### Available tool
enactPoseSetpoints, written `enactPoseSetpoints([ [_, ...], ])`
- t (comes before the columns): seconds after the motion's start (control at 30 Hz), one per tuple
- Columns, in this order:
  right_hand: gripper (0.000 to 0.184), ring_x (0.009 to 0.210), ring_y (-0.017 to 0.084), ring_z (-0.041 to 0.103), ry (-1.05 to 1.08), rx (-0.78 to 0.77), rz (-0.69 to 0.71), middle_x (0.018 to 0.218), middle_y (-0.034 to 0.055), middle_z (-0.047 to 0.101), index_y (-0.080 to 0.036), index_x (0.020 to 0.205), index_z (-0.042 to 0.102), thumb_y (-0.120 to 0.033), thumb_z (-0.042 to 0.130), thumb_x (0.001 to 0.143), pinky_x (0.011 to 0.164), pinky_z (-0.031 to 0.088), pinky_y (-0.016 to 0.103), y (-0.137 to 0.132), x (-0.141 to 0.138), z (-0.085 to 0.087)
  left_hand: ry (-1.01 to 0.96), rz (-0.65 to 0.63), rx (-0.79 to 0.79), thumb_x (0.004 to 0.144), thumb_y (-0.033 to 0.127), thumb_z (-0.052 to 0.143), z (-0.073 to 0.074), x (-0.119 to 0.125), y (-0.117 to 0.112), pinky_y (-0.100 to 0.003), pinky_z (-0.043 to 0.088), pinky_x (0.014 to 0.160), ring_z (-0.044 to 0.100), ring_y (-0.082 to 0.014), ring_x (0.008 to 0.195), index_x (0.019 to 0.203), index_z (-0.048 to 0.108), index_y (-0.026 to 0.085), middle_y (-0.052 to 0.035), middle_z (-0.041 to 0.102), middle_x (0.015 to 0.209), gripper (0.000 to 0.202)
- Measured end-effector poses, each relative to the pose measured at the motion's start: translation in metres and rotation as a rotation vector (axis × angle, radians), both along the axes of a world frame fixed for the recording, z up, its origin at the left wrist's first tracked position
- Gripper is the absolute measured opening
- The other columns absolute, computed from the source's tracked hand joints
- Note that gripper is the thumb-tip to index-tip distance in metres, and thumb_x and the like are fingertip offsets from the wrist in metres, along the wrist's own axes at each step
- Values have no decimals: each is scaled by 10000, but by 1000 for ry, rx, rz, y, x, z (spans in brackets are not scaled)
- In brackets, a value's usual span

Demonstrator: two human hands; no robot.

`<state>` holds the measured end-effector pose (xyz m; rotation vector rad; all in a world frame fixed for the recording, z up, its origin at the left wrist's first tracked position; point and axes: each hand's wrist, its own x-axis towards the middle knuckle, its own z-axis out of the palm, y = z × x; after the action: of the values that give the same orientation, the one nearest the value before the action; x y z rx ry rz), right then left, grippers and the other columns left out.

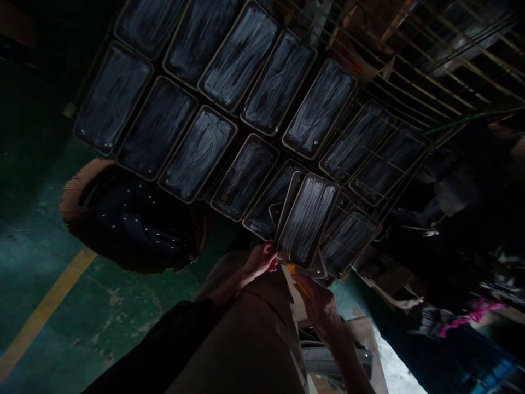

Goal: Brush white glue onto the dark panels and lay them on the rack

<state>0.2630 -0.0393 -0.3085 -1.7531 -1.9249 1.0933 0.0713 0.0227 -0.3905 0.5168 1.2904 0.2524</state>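
Observation:
A dark rectangular panel (308,220) with rounded corners and whitish streaks lies tilted over several similar panels on the wire rack. At its lower left corner, my left hand (264,258) has its fingers curled closed, apparently gripping the edge. My right hand (320,302) is wrapped round the orange handle of what looks like a brush (302,287), just below the panel's bottom edge. The brush's head points toward the left hand and is hard to make out in the dim light.
Rows of streaked panels (197,153) cover the wire rack (430,87). A torn-edged round container (77,197) holding dark studded pieces stands on the green floor (118,306), near a yellow line (49,312). Below my right arm is a cardboard box (369,334) with another panel inside.

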Motion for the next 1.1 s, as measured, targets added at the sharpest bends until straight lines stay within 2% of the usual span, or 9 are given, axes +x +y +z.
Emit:
enactPoseSetpoints([
  [0.1, 266, 839, 185, 720, 21, 37, -124, 1028, 48, 729, -245, 1194, 622, -255, 514, 951, 766, 613, 303, 24, 7, 5, -21, 8, 13, 819, 405, 644, 4, -2, 1, -168, 432, 385, 554, -78, 392, 740, 495, 160, 34, 574, 524, 297],
  [0.2, 277, 929, 190, 704, -13, 86, -173, 1072, 57, 716, -233, 1209, 610, -258, 504, 954, 818, 600, 311, 39, 11, -3, -28, 13, 48, 829, 428, 623, 8, -4, 1, -175, 455, 416, 567, -79, 426, 754, 507, 157, 23, 586, 549, 305],
  [0.37, 296, 911, 205, 706, -28, 37, -49, 1086, 66, 711, -234, 1221, 606, -221, 477, 955, 783, 605, 328, -1, -1, -12, -26, -34, 79, 845, 421, 596, 11, -5, 3, -186, 455, 424, 571, -85, 441, 772, 522, 148, 13, 588, 566, 292],
  [0.5, 258, 786, 193, 718, -37, -17, -105, 969, 70, 734, -208, 1153, 643, -273, 486, 958, 703, 607, 294, -23, -1, -2, 3, -59, 71, 842, 397, 606, 7, -3, 2, -195, 444, 407, 565, -90, 423, 749, 493, 157, 23, 575, 553, 281],
  [0.63, 271, 730, 168, 716, -34, -10, -190, 895, 61, 741, -191, 1139, 633, -305, 445, 979, 640, 588, 246, 9, 25, 6, -11, -77, 117, 849, 400, 598, 2, -3, 0, -186, 427, 392, 557, -84, 415, 723, 462, 169, 30, 567, 556, 296],
  [0.77, 271, 749, 172, 718, -111, 106, -276, 885, 49, 740, -199, 1157, 614, -324, 454, 978, 637, 580, 251, 55, 51, 1, -19, -95, 134, 858, 408, 588, 1, -3, 0, -171, 433, 391, 564, -77, 418, 732, 458, 169, 31, 569, 557, 300],
  [0.87, 280, 804, 179, 719, -128, 160, -302, 933, 54, 736, -199, 1183, 597, -323, 447, 981, 677, 579, 270, 67, 55, -4, -22, -84, 120, 855, 415, 596, 3, -2, 0, -173, 445, 394, 581, -85, 426, 743, 465, 167, 20, 589, 568, 302],
  [0.97, 280, 793, 175, 719, -123, 130, -308, 920, 52, 735, -201, 1190, 584, -328, 442, 984, 663, 575, 262, 53, 47, -5, -5, -58, 83, 845, 425, 615, 4, 0, 0, -165, 446, 389, 590, -88, 418, 749, 476, 162, 13, 605, 564, 312],
  [1.1, 247, 727, 174, 717, -122, 11, -346, 845, 38, 732, -209, 1162, 573, -314, 437, 984, 591, 558, 242, 13, 29, 4, 6, -27, 35, 834, 441, 628, 3, 2, -1, -166, 464, 389, 614, -104, 422, 753, 495, 152, 6, 615, 554, 329],
])
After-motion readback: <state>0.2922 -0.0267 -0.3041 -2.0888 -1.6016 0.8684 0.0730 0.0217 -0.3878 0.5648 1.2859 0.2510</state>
